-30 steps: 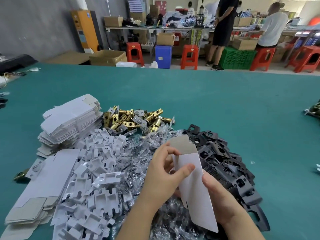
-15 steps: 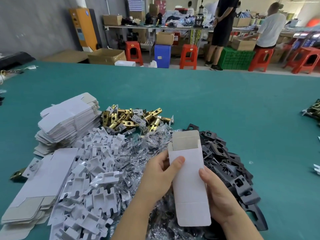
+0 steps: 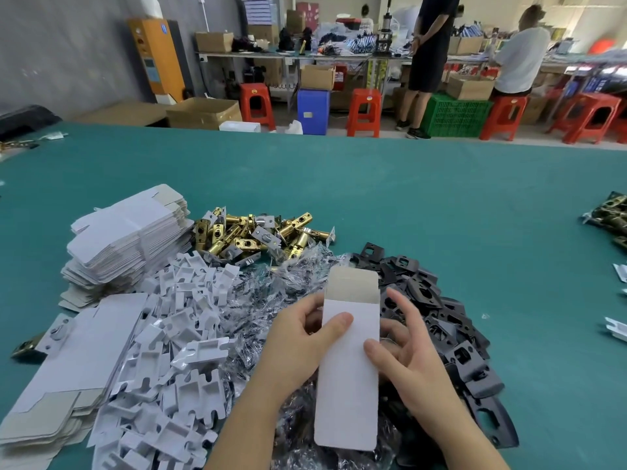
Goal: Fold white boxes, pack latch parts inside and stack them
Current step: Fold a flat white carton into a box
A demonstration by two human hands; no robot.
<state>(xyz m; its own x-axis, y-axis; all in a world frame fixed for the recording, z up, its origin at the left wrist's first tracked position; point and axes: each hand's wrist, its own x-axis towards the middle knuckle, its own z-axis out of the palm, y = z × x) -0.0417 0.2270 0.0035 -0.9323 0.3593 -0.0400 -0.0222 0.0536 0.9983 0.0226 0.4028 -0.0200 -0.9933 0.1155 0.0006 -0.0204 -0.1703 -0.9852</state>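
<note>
I hold a white box (image 3: 349, 378) upright over the parts, its grey top flap standing open at the far end. My left hand (image 3: 302, 347) grips its left edge, thumb across the front face. My right hand (image 3: 407, 357) holds the right edge, thumb on the front and fingers spread behind. Brass latch parts (image 3: 251, 235) lie heaped beyond. Flat white box blanks (image 3: 125, 239) are stacked at the left, with more blanks (image 3: 68, 374) at the near left.
White cardboard inserts (image 3: 176, 337) are piled left of my hands, clear plastic bags (image 3: 271, 283) lie under them, and black plates (image 3: 437, 310) spread to the right. More parts (image 3: 610, 215) sit at the green table's (image 3: 441, 198) right edge. People and stools stand beyond.
The box has turned from tilted to nearly upright and squared toward me. My right hand shifted from under the box to its right edge, with fingers spread.
</note>
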